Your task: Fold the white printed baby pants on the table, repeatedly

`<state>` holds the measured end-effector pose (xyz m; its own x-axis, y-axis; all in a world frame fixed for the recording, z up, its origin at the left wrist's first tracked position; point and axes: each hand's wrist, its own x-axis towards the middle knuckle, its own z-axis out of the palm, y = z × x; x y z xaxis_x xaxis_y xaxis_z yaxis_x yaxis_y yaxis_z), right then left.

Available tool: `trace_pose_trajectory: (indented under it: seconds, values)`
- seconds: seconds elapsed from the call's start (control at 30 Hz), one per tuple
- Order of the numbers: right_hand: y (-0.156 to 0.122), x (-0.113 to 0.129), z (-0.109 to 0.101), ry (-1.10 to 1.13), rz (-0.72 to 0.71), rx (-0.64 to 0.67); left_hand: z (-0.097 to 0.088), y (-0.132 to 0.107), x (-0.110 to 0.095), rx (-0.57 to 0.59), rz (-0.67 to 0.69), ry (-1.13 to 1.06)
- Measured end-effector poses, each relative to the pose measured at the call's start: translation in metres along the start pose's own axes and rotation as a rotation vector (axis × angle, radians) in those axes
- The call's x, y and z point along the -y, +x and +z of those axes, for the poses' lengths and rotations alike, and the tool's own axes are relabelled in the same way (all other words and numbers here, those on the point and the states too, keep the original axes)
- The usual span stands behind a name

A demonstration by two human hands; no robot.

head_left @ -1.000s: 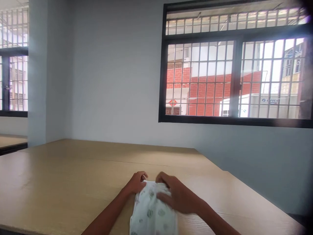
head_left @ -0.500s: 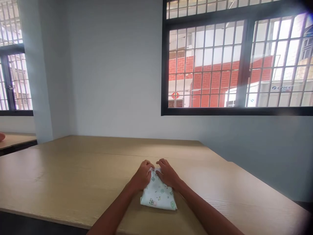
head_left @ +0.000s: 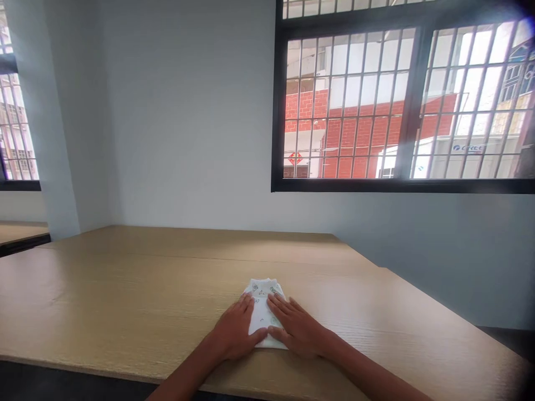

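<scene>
A folded white cloth [head_left: 261,312] with small printed animal figures lies flat on the wooden table, close to its front edge. It looks like a small garment, though its exact kind does not show. My left hand [head_left: 237,329] rests flat on the cloth's left side, fingers stretched forward. On the right side, my right hand [head_left: 295,327] lies flat with its fingers pointing forward and to the left. The two thumbs nearly meet over the near part of the cloth. Both palms cover the side edges, which are partly hidden.
The pale wooden table [head_left: 137,301] stretches back to a grey wall [head_left: 188,122]. Its front edge runs just below my hands. A dark-framed barred window [head_left: 351,106] is at the right, a wall column [head_left: 54,122] at the left. Part of another table [head_left: 20,231] shows beyond the column.
Both hands have come from the cloth's far end back toward me and now lie flat on it. The far end is uncovered, and the cloth appears folded over. The view has shifted slightly.
</scene>
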<state>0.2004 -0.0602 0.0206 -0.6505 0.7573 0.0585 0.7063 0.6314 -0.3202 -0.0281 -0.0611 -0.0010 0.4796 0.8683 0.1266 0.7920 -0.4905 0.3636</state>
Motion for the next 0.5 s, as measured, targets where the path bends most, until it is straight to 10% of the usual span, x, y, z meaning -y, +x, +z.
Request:
trace_pose_trajectory:
  seconds: [0.2,0.5]
  values:
    - [-0.030,-0.010,-0.016,-0.058,0.085,-0.030,-0.016,-0.021,0.016,-0.012,-0.134,-0.015]
    - [-0.060,0.024,0.013,-0.261,-0.294,-0.150,0.004,-0.055,-0.004,0.090,0.211,0.155]
